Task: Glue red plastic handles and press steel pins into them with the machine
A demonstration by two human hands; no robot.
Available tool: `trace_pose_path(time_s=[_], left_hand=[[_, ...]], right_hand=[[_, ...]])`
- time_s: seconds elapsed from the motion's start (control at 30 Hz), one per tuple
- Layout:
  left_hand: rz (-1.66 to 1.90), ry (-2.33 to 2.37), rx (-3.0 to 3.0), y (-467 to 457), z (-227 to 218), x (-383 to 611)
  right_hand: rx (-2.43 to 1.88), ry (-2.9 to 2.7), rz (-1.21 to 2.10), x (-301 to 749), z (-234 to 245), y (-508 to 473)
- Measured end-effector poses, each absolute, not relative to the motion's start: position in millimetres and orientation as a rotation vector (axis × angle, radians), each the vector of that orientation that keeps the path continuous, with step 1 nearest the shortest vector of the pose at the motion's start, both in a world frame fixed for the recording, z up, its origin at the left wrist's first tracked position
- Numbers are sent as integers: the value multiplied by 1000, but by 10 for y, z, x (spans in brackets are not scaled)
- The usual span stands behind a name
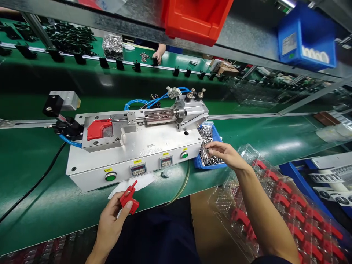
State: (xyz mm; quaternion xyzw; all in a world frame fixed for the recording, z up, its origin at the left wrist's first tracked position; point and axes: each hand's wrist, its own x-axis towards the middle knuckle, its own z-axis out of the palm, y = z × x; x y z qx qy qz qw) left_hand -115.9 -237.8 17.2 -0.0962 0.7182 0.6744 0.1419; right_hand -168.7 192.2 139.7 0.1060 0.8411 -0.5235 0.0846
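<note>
My left hand (111, 220) is closed round a small red plastic part (128, 198), held just in front of the grey press machine (132, 150). My right hand (224, 154) reaches into a blue tray (198, 164) of small metal pins at the machine's right end, its fingertips pinched on a metal pin (208, 150). Another red plastic part (98, 128) sits in the machine's fixture at the upper left. The machine's front panel carries a green button (110, 177), two small displays and a second green button (184, 154).
A clear blister tray (288, 205) holding several red parts lies at the right, under my right forearm. Blue air hoses (154, 102) run behind the machine. A red bin (196, 18) and a blue bin (305, 36) hang overhead. Another person's hand (157, 55) works across the far green belt.
</note>
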Motion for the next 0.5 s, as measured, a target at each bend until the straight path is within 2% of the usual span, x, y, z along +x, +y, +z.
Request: trace_pose_path(time_s=[0.2,0.5], left_hand=[[1958,2016,-169,-2324,126,-1217],[2114,1968,-84,-2331,109,-1299]], right_hand=[[194,2406,-1736,-1796,1612,1491],[-337,2539,-1416,-2398,1905,729]])
